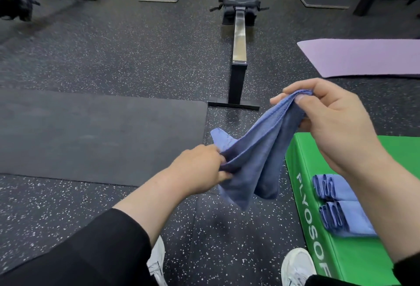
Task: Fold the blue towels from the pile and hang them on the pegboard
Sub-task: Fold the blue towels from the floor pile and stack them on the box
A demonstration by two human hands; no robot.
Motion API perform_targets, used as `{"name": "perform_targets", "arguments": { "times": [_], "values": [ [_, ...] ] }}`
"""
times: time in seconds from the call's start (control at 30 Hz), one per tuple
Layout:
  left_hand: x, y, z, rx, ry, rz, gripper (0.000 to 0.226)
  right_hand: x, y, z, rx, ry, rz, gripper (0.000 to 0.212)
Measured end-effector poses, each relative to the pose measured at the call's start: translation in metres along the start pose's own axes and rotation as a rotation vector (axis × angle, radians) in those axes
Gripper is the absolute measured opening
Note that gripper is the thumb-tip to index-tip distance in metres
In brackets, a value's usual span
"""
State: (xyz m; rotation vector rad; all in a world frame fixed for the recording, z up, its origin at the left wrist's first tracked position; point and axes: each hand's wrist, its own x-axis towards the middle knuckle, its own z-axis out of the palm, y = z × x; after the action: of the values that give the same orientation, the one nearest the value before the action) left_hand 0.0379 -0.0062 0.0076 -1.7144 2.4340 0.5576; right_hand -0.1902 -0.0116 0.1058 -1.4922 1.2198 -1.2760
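Observation:
A blue towel (256,156) hangs in the air between my two hands, bunched and slanting from upper right to lower left. My right hand (336,124) pinches its top edge between thumb and fingers. My left hand (200,169) grips the lower part, with one corner sticking out past the fingers. Two folded blue towels (341,204) lie side by side on the green foam box (302,163) at the lower right, partly behind my right forearm. No pegboard is in view.
A black mat (91,135) lies on the speckled rubber floor at the left. A rowing machine (238,42) stretches away ahead. A purple mat (363,56) lies at the far right. My white shoes (295,265) stand by the box.

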Motion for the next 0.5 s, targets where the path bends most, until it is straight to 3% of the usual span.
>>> {"name": "perform_targets", "arguments": {
  "times": [0.1,0.27,0.37,0.5],
  "values": [
    [-0.003,-0.023,-0.007,0.067,0.031,-0.155,0.047,0.008,0.009,-0.015,-0.008,0.068,0.03,0.032],
    [-0.024,-0.049,-0.034,0.0,0.31,-0.271,0.052,0.016,0.04,-0.037,-0.231,0.111,0.1,0.026],
    [-0.034,-0.056,-0.045,-0.121,0.472,-0.29,0.039,0.013,0.05,-0.042,-0.397,0.033,0.149,0.026],
    [-0.04,-0.059,-0.052,-0.341,0.688,-0.286,0.02,0.011,0.057,-0.043,-0.412,-0.037,0.161,0.024]
  ]
}}
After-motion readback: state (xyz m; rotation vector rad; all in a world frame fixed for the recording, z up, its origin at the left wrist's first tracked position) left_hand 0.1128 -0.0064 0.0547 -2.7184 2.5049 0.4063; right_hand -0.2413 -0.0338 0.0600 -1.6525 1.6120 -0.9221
